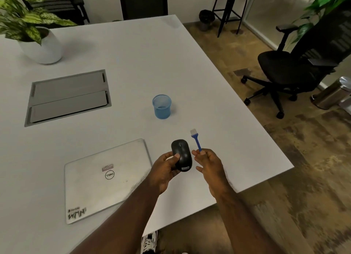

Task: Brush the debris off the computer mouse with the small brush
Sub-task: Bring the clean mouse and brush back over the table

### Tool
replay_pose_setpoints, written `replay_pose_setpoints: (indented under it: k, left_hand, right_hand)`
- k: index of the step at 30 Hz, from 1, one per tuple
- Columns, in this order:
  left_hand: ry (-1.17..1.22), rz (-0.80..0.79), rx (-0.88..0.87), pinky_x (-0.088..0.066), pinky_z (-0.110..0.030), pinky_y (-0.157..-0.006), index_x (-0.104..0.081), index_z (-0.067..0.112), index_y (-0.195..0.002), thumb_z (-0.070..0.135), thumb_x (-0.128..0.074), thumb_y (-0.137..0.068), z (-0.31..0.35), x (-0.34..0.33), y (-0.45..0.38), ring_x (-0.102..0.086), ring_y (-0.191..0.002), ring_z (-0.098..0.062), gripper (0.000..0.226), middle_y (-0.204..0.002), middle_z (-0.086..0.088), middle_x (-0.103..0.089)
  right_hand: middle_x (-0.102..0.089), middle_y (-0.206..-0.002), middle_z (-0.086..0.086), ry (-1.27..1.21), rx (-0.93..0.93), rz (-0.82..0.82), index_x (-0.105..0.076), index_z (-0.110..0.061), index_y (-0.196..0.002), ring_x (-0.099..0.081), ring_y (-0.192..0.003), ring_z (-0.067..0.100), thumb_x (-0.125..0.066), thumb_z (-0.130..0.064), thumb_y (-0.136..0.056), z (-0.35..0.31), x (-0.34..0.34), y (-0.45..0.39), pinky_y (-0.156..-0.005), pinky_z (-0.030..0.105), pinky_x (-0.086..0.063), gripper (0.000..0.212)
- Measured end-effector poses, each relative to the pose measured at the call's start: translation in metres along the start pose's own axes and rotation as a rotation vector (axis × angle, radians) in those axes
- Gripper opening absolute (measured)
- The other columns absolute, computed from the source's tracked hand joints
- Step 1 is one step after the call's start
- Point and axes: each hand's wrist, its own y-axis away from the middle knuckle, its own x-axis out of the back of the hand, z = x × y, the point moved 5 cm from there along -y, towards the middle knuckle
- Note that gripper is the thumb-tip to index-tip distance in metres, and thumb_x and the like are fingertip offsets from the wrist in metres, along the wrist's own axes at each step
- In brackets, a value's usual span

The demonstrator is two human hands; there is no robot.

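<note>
A black computer mouse (pixel 182 154) with a small label at its near end is held above the white table (pixel 133 63), gripped from the left by my left hand (pixel 165 170). My right hand (pixel 208 164) pinches the blue handle of a small brush (pixel 196 139) just right of the mouse. The brush points away from me, its pale bristles up and apart from the mouse. No debris shows on the mouse at this size.
A closed silver laptop (pixel 106 179) lies to the left of my hands. A blue plastic cup (pixel 161 106) stands farther back. A grey cable hatch (pixel 68 98) and a potted plant (pixel 38 37) sit at the far left. The table edge and a black office chair (pixel 288 69) are to the right.
</note>
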Motion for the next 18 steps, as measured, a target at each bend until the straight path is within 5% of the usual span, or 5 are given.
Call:
replay_pose_setpoints:
  k: [4, 8, 11, 18]
  left_hand:
    - [-0.019, 0.002, 0.023, -0.059, -0.032, -0.077, -0.061, 0.011, -0.117, 0.019, -0.064, -0.092, -0.001, 0.009, -0.023, -0.068, -0.101, -0.030, 0.027, -0.111, -0.015, -0.070]
    - [-0.019, 0.043, 0.055, -0.057, -0.043, -0.087, -0.064, 0.009, -0.112, 0.016, -0.064, -0.091, -0.009, 0.019, -0.045, -0.069, -0.100, -0.031, 0.022, -0.109, -0.015, -0.071]
    - [-0.031, 0.090, 0.062, -0.060, -0.037, -0.077, -0.067, 0.009, -0.105, 0.018, -0.066, -0.089, -0.018, 0.023, -0.055, -0.071, -0.093, -0.026, 0.018, -0.100, -0.011, -0.074]
    - [-0.146, 0.207, 0.025, -0.058, -0.025, -0.062, -0.074, 0.008, -0.097, 0.018, -0.074, -0.083, -0.031, 0.026, -0.073, -0.073, -0.080, -0.021, 0.017, -0.088, -0.007, -0.076]
  right_hand:
    - [-0.065, -0.128, 0.013, 0.013, -0.027, 0.033, -0.058, -0.007, -0.120, -0.061, -0.119, 0.033, -0.040, -0.020, -0.107, 0.007, -0.017, -0.023, -0.101, 0.046, -0.049, 0.026]
    - [-0.065, -0.117, 0.008, 0.045, -0.044, 0.041, -0.057, -0.013, -0.111, -0.063, -0.110, 0.028, -0.039, -0.018, -0.107, 0.022, -0.028, -0.044, -0.090, 0.039, -0.052, 0.019]
    - [-0.065, -0.112, 0.006, 0.113, -0.048, 0.057, -0.058, -0.014, -0.110, -0.064, -0.101, 0.025, -0.041, -0.018, -0.106, 0.037, -0.031, -0.059, -0.082, 0.033, -0.055, 0.018]
    - [-0.067, -0.106, 0.009, 0.254, -0.051, 0.112, -0.061, -0.015, -0.104, -0.066, -0.102, 0.031, -0.043, -0.019, -0.105, 0.060, -0.030, -0.080, -0.092, 0.047, -0.056, 0.018]
